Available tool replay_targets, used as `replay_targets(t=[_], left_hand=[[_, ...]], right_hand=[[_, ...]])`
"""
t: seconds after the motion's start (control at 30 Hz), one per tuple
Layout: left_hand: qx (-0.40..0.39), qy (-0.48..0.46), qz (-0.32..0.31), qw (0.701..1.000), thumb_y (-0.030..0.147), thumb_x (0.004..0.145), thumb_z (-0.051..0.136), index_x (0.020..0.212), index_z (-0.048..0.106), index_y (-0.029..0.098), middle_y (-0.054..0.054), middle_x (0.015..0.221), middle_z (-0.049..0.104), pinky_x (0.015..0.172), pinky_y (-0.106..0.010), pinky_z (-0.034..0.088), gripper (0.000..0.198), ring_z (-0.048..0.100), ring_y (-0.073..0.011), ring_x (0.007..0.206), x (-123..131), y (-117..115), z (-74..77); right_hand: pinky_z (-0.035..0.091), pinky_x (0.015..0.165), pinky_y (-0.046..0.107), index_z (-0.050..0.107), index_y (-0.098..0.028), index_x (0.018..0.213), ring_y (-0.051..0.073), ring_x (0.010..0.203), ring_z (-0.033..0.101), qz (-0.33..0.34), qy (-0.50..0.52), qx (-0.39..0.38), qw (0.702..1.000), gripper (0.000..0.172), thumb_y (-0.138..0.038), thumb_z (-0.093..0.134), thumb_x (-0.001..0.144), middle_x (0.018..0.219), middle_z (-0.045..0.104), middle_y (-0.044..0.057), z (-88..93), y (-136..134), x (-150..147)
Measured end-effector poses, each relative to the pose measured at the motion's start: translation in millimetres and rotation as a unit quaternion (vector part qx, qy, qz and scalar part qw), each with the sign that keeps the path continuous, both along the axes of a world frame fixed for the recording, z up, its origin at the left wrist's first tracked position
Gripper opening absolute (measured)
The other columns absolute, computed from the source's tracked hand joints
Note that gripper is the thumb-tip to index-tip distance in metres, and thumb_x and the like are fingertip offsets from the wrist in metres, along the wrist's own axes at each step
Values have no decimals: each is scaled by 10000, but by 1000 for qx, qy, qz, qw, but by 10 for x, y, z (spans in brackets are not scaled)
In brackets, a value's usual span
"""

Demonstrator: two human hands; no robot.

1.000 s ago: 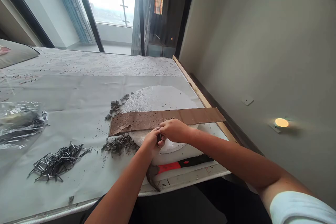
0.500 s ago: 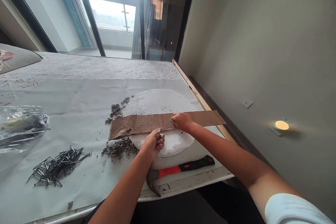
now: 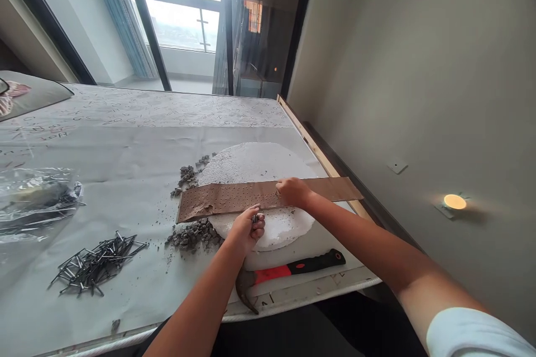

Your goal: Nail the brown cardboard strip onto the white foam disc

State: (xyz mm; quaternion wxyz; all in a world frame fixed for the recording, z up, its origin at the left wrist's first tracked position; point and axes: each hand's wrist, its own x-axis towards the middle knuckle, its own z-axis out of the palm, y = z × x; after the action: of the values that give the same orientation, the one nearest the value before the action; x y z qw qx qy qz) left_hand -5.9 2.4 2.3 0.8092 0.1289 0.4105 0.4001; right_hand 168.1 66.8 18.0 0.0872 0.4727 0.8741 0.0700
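A long brown strip full of small holes lies across a round white foam slab on the covered table. My right hand is pinched closed on the strip's middle, pressing something too small to make out against it. My left hand rests on the foam just below the strip, its fingers curled around a small bunch of nails. A claw hammer with a red and black handle lies near the table's front edge, partly behind my left forearm.
A loose pile of dark nails lies at the front left. Grey rubble bits sit beside the foam. A clear plastic bag is at the far left. The wall with a lit round lamp stands close on the right.
My right hand left my left hand and moved up and right onto the strip. My left hand stayed on the foam, holding the nails.
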Motion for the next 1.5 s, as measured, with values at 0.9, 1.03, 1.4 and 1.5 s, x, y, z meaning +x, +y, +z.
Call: replay_targets(t=[0.9,1.03,1.4,1.5], left_hand=[[11,-23,-19,999,131,835,410,896,459,158,21,578,441,316,-94,134,84,343,-22,368,-26,-33,-37],[-2,0,4,1000,133,844,399,1032,413,192,40,597,418,339,-98,133,198,289,-13,357,-37,-26,-10],[5,-7,9,1000,95,799,417,1002,383,201,45,611,414,358,-103,116,231,282,-7,366,-26,-8,-47],[3,-15,6,1000,89,790,428,995,379,201,48,612,413,360,-106,115,239,274,-4,363,-22,1,-55]], right_hand=[[356,600,213,668,-178,830,117,719,581,109,81,-18,991,254,-170,420,884,814,656,39,262,-358,-233],[370,614,214,671,-151,827,125,728,582,-12,33,31,999,297,-134,380,882,825,659,70,105,-164,11],[383,588,252,634,-140,749,178,732,592,12,-31,26,999,218,-42,441,775,820,647,90,-174,-24,45],[388,590,264,631,-129,763,194,738,595,29,-41,21,999,213,-39,438,774,826,641,107,-172,-20,52]])
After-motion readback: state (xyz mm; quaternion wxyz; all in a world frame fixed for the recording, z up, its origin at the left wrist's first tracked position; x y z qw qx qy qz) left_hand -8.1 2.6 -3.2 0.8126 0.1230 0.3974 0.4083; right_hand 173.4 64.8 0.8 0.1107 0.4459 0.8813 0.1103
